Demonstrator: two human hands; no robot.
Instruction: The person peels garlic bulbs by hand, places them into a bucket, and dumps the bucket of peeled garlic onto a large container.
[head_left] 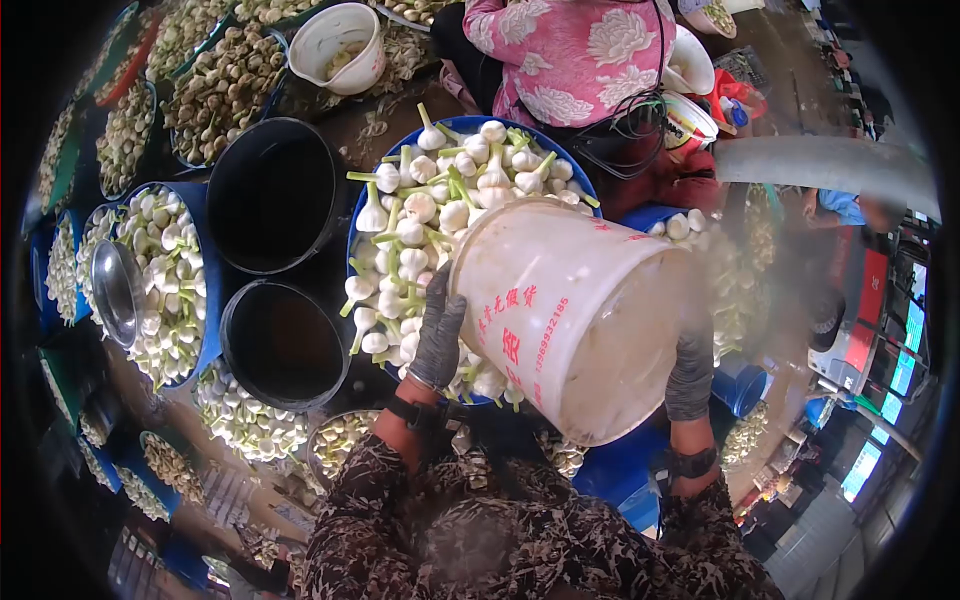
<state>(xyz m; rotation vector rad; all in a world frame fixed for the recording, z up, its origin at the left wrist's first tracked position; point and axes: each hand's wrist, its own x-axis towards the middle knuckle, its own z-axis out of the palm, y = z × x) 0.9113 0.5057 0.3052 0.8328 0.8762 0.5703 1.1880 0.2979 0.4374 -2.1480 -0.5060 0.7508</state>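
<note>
A white plastic bucket (540, 320) with red lettering is tilted over a blue tub (357, 225) heaped with garlic bulbs, its base towards me and its mouth towards the garlic. My left hand (437, 335), in a dark glove, holds the bucket's left side near the rim. On the right, my right hand (690, 370), also gloved, grips the bucket near its base; a blur hides part of its fingers. The garlic bulbs (410, 215) are white with short green stems. The inside of the bucket is hidden.
Two black buckets (272, 195) (285, 345) stand left of the blue tub. Farther left, a metal bowl (118, 292) lies on more garlic. A person in a pink flowered top (580, 60) sits beyond the tub. A white bucket (337, 50) stands at the back.
</note>
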